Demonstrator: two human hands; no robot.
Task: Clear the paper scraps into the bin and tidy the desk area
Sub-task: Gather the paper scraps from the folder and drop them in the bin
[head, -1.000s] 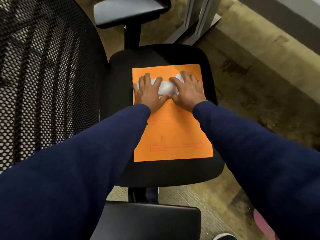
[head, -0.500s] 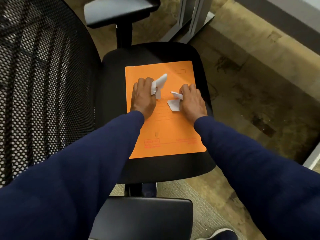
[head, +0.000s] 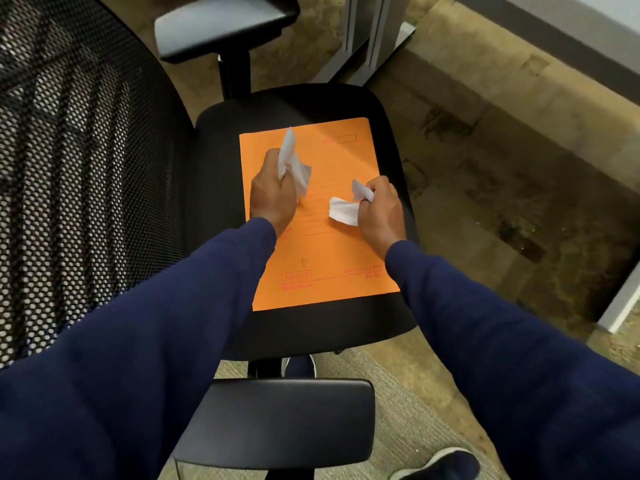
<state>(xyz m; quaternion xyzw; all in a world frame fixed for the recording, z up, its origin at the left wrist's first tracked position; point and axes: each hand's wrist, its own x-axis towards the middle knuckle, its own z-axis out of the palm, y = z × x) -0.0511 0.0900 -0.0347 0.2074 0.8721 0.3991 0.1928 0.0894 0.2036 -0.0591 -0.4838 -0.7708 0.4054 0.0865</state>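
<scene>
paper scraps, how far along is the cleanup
Done: no loose scraps show on the orange folder. In hand: the left hand grips a tall white wad, and the right hand grips a smaller wad. Left: no bin is in view, so both wads need binning, and the folder lies on the chair seat.

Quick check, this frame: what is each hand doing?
Left hand: closed, gripping a white paper scrap.
Right hand: closed, gripping another white paper scrap.
</scene>
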